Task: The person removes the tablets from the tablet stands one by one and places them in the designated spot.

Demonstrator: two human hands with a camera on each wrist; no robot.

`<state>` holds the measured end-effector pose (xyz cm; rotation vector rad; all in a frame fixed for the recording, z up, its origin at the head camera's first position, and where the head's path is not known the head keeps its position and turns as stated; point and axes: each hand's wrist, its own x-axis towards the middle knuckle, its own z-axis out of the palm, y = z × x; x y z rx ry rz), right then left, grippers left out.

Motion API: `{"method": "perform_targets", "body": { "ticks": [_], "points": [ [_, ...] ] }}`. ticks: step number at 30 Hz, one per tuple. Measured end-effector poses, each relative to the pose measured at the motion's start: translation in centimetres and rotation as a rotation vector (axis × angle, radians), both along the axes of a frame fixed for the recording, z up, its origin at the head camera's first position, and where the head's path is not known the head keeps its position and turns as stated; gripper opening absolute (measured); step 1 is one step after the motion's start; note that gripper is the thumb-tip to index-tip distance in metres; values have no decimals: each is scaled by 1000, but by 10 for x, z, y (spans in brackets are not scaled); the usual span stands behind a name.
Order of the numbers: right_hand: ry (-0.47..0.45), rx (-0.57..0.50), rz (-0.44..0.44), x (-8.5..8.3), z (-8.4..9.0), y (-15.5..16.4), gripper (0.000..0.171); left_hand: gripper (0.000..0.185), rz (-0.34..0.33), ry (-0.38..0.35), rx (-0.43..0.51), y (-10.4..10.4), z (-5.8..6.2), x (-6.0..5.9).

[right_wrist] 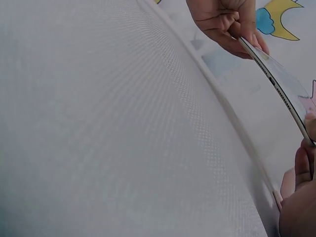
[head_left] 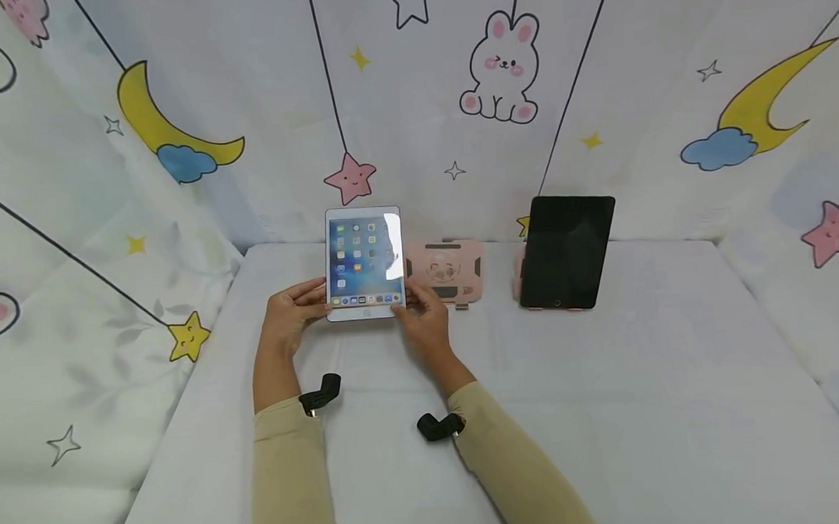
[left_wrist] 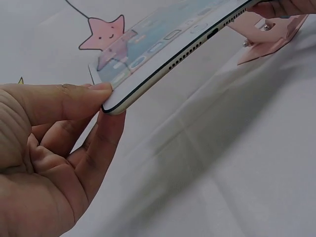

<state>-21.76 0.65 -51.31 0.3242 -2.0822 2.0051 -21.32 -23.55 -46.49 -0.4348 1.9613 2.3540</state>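
White tablet (head_left: 364,256), lit, held above the table (head_left: 608,402), left hand (head_left: 286,319) pinching its lower left corner and right hand (head_left: 427,320) its lower right; pink case (head_left: 467,269) beyond, black tablet (head_left: 567,252) farther right.

Your white tablet (head_left: 365,264) has a glossy, glass-like front throwing white glare, plus a smooth, metal-looking edge. Black tablet (head_left: 567,252): smooth, faintly glossy face. Pink case (head_left: 470,269) reads as smooth plastic. Your tablecloth (head_left: 609,410) is matt woven fabric; backdrop (head_left: 421,129), creased cloth; your sleeves (head_left: 290,471), matt cloth.
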Motion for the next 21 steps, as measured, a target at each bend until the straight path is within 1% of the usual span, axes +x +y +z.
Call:
{"method": "perform_targets", "body": {
  "ticks": [3,6,12,19,21],
  "points": [
    [-9,59,17,-3,-4,-1,53,65,-2,-22,-6,-4,-1,2],
    [-39,133,25,-3,-5,-2,55,65,0,-48,-18,-8,-3,3],
    [-136,244,33,1,-2,-6,52,65,1,-88,-40,-15,-9,4],
    [-208,350,23,-3,-2,-9,47,63,26,-117,-124,-14,-16,3],
    [-220,381,14,-4,-2,-10,45,63,31,-122,-132,-14,-17,3]
  ]
}}
